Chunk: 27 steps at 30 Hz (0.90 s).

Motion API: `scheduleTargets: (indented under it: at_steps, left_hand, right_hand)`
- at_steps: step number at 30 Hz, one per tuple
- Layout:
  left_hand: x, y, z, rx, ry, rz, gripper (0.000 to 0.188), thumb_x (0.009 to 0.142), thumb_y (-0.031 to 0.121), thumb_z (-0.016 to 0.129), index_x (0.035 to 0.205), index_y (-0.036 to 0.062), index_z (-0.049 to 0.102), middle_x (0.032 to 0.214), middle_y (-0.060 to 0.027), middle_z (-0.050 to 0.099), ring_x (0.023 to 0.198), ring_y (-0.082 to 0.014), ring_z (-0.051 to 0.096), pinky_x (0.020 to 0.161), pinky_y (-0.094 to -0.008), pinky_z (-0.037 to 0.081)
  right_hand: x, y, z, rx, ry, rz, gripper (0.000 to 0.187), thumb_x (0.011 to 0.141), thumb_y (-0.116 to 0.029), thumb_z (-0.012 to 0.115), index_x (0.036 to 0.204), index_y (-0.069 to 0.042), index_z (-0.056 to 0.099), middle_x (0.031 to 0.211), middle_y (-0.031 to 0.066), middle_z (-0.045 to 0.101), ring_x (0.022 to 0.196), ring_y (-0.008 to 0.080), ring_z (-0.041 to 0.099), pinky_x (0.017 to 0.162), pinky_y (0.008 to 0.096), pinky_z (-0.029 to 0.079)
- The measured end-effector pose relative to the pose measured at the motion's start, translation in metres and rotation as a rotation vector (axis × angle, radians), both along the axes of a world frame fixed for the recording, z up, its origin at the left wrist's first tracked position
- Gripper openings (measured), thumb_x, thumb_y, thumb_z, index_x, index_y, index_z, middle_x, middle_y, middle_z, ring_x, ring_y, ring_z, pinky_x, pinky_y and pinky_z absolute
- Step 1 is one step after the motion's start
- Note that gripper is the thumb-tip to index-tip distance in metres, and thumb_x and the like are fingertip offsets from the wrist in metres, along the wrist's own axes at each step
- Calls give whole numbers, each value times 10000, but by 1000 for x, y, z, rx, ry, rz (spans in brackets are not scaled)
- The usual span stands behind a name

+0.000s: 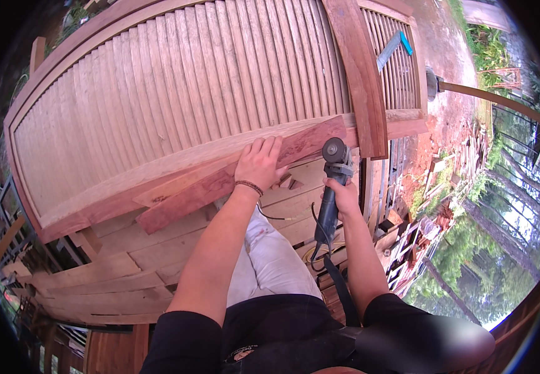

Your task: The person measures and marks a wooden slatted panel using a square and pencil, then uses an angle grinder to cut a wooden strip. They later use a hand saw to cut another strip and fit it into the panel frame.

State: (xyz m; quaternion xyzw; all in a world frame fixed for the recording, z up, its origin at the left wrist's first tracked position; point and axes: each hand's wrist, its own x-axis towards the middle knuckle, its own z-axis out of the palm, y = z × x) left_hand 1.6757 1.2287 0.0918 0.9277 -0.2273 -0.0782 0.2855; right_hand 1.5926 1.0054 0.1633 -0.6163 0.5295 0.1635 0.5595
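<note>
My left hand presses on a loose reddish wooden board, its fingers over the far edge and its thumb apart toward the right. This board slants along the near edge of a large louvered wooden shutter. In my right hand is a dark angle grinder, held by its body with the disc end pointing away from me. Its round disc is close to the board's right end; whether they touch I cannot tell. A cord hangs from the grinder's near end.
A reddish plank crosses the shutter on the right. Beyond it lies a try square with a turquoise handle. Wooden planking spreads below the shutter at left. Scrap wood is piled at right, with trees behind.
</note>
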Motion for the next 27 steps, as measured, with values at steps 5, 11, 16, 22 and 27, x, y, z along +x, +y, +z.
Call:
scheduleTargets:
  at_steps: [5,11,16,22,27]
  left_hand:
    - [2,0,4,-3,27,-5,772,669,393,806,1325,92,534,1209,-45,595,1091,-231,554,913,-375,450]
    - [0,1,2,3,28,-6,779,669,393,806,1333,95,530,1212,-43,594,1096,-229,553,918,-375,449]
    - [1,1,3,-2,30,-7,787,668,394,806,1341,96,528,1206,-42,594,1093,-228,553,919,-375,449]
    - [0,1,0,-13,19,-4,785,666,387,807,1339,96,529,1202,-41,593,1092,-226,551,920,-374,447]
    - [0,1,2,-15,39,-2,779,664,372,810,1336,96,529,1208,-40,588,1093,-223,549,922,-373,447]
  right_hand:
    - [-1,-6,-5,5,-4,-5,237,761,-122,757,902,-55,578,704,46,591,532,172,602,496,322,498]
    - [6,-5,-3,-38,-10,19,231,759,-127,757,895,-60,582,703,38,583,532,173,597,500,326,501]
    - [9,-5,-1,-86,16,41,251,754,-137,760,910,-52,583,727,36,585,547,169,601,508,324,507]
    - [21,-4,6,-150,42,76,247,752,-151,759,900,-44,592,741,48,595,564,169,606,520,325,508]
    - [25,-8,4,-144,27,95,260,767,-154,758,918,-45,576,725,58,589,554,179,606,504,323,506]
